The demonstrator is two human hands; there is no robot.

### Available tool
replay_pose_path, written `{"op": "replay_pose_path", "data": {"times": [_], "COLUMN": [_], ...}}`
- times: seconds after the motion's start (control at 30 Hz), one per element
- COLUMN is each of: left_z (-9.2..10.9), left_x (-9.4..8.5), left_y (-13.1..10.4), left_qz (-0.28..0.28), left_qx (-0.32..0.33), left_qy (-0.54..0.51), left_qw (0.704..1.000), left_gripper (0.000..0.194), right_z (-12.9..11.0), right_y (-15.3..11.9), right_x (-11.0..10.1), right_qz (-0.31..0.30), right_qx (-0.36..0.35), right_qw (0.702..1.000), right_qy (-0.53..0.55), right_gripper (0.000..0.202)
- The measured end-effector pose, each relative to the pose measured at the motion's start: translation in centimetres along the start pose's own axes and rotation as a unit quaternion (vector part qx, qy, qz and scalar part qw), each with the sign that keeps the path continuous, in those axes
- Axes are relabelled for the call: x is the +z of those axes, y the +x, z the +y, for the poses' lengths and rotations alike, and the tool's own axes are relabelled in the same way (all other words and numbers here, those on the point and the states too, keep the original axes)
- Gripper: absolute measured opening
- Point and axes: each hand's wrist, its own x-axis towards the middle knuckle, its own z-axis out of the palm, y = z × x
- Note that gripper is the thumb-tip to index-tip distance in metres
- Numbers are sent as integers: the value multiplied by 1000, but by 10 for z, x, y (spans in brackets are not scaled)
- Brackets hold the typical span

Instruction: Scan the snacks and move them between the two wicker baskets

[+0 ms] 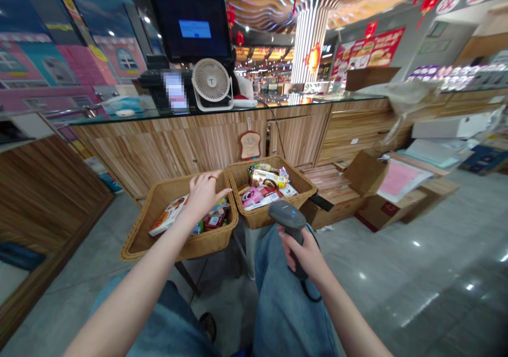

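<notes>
My right hand (302,251) grips a dark grey barcode scanner (289,218) by its handle, above my right knee. Its cable loops down below the grip. Over the left wicker basket (137,230) hovers my left hand (203,194), thumb apart from the fingers and nothing visible in it. Inside that basket lie a white and orange packet (169,217) and several small snack packs (216,218), partly hidden by my hand and wrist. The right wicker basket (304,186) holds a yellow and white packet (268,178), a pink package (251,195) and other snacks.
Behind the baskets stands a wood-grain counter (178,148) carrying a monitor (192,26), a small fan (212,82) and a lit phone (175,90). A toast-shaped hanging pouch (250,144) is on its front. Cardboard boxes (375,206) sit on the floor to the right.
</notes>
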Motion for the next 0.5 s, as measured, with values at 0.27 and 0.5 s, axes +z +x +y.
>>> {"op": "replay_pose_path", "data": {"times": [0.27,0.5], "left_z": [57,78], "left_x": [57,87], "left_y": [90,125], "left_qz": [-138,-206], "left_qx": [84,101], "left_qy": [-36,19], "left_qw": [986,973], "left_gripper": [90,97], "right_z": [12,10], "right_y": [-3,-4], "right_x": [-6,-6], "right_qz": [3,7], "right_qx": [20,17], "right_qw": [994,994], "right_qy": [110,108], "right_gripper": [48,46]}}
